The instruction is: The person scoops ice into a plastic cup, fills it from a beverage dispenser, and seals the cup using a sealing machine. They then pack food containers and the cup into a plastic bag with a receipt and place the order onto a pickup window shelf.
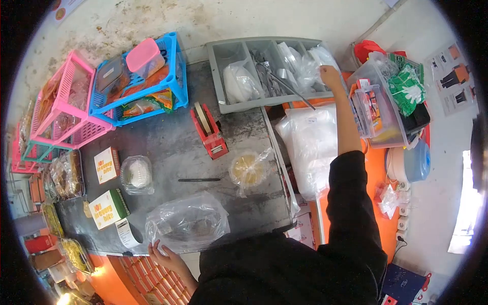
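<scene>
My left hand (165, 258) is at the table's front edge, fingers apart, at the lower left rim of a clear plastic bag (188, 219) lying with its mouth spread. My right hand (331, 78) reaches to the right-hand compartment of a grey divided tray (218, 76). Its fingers are curled beside white plastic packaging (321, 55); what they grip, if anything, is too small to make out. Right of the bag sits a knotted clear bag of yellowish food (246, 170). To its left are a clear container with a white round content (138, 174) and two printed boxes (105, 165) (108, 209).
A red tape dispenser (209, 133) and a dark pen-like stick (199, 179) lie on the table (168, 147). A receipt (126, 234) lies near the front edge. Blue (140, 81) and pink (61, 107) baskets stand at the back left. Plastic bags (311, 147) hang below my right arm.
</scene>
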`<state>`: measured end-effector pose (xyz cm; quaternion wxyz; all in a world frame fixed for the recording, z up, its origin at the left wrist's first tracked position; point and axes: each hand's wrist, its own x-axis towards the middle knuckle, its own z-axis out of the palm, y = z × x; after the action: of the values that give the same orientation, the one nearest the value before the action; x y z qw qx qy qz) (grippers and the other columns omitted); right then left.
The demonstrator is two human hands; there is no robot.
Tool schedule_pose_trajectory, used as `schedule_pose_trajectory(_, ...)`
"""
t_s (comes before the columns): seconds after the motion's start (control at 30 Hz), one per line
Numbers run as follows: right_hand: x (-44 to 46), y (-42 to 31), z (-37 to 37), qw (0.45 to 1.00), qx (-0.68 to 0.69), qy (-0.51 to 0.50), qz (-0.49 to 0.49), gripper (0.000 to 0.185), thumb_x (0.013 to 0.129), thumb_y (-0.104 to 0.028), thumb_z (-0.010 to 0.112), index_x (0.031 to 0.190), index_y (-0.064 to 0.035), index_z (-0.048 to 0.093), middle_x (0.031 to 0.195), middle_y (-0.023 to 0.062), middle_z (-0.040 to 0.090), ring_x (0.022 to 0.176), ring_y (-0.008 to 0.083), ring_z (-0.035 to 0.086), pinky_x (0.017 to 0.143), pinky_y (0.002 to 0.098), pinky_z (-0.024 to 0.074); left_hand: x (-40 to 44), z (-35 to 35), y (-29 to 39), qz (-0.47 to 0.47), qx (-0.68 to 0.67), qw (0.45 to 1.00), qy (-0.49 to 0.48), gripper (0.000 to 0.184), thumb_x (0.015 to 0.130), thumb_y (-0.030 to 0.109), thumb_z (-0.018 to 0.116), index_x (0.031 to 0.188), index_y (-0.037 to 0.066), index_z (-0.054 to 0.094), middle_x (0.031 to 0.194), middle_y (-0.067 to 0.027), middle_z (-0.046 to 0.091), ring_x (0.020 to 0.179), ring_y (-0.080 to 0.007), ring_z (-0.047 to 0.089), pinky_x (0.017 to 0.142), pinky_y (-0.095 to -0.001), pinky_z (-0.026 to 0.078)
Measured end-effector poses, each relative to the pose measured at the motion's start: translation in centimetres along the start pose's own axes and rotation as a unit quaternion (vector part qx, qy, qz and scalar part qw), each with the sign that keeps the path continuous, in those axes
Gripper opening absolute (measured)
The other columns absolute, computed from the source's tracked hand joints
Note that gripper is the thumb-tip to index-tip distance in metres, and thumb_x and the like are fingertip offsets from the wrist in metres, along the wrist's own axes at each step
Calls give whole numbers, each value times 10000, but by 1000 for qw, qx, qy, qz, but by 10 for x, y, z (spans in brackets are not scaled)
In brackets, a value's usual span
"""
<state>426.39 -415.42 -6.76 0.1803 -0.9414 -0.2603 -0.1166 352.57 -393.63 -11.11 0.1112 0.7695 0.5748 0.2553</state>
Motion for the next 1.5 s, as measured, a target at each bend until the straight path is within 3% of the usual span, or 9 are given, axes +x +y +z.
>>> schedule_pose_trajectory(0.27,-15,-3,-41,950,230,38,206,227,824,-243,602,797,-21,641,746,110,650,653,227,633,622,333,491,22,0,43,86,51,993,58,188,841,132,499,1000,51,556,1247,-155,419,1159,-329,381,923,-477,302)
schedule_pose_trajectory(0.33,-35,-21,-52,804,544,42,236,194,822,-161,623,930,0,609,861,61,633,712,167,618,630,306,502,26,-1,58,90,44,994,40,188,834,132,505,998,61,560,1263,-154,404,1163,-332,377,928,-482,293)
schedule_pose_trajectory(0.53,-68,-58,-79,665,712,-8,226,280,830,-146,620,1058,-1,548,998,72,584,956,169,556,808,311,463,25,-2,85,159,25,987,-12,218,785,94,534,999,90,575,1277,-167,390,1183,-345,361,944,-492,268)
schedule_pose_trajectory(0.77,-265,-273,-102,670,682,277,97,407,886,-159,536,1230,18,408,1066,137,542,984,172,514,855,331,442,6,-4,68,97,7,995,25,312,739,73,589,1043,140,617,1366,-242,276,1271,-409,250,1028,-495,192)
schedule_pose_trajectory(0.83,-373,-281,-14,923,126,111,-346,267,835,-124,500,1070,-10,557,1028,129,576,1004,247,534,842,438,419,3,-9,45,55,1,997,46,346,738,66,592,1073,153,613,1379,-249,252,1284,-417,228,1042,-484,180)
schedule_pose_trajectory(1.0,-417,-385,13,818,255,-367,-362,278,681,-179,675,899,-46,565,938,146,555,929,327,542,756,434,435,-1,-17,15,-3,-166,986,-28,328,774,47,594,1085,149,612,1417,-231,158,1312,-390,199,1058,-447,195)
schedule_pose_trajectory(1.17,-368,-453,-68,752,69,-507,-415,318,686,-216,675,927,-32,578,1016,132,544,880,332,560,733,411,459,7,-41,-13,-10,-224,974,-39,287,787,48,575,1063,114,617,1376,-209,258,1277,-369,276,1040,-417,237)
schedule_pose_trajectory(1.33,-344,-598,-11,736,310,-370,-475,633,651,-293,718,1205,-101,480,1237,161,456,1102,313,474,895,358,413,36,-60,-56,-118,-286,951,28,180,821,83,541,983,72,618,1311,-190,358,1224,-357,345,1004,-408,278)
schedule_pose_trajectory(1.5,-357,-722,106,797,143,-262,-524,1051,437,-396,824,1344,-271,308,1242,216,375,1156,420,355,935,603,291,59,-57,-75,-75,-270,960,-22,219,836,157,531,1033,122,620,1360,-237,282,1281,-411,221,1042,-465,178)
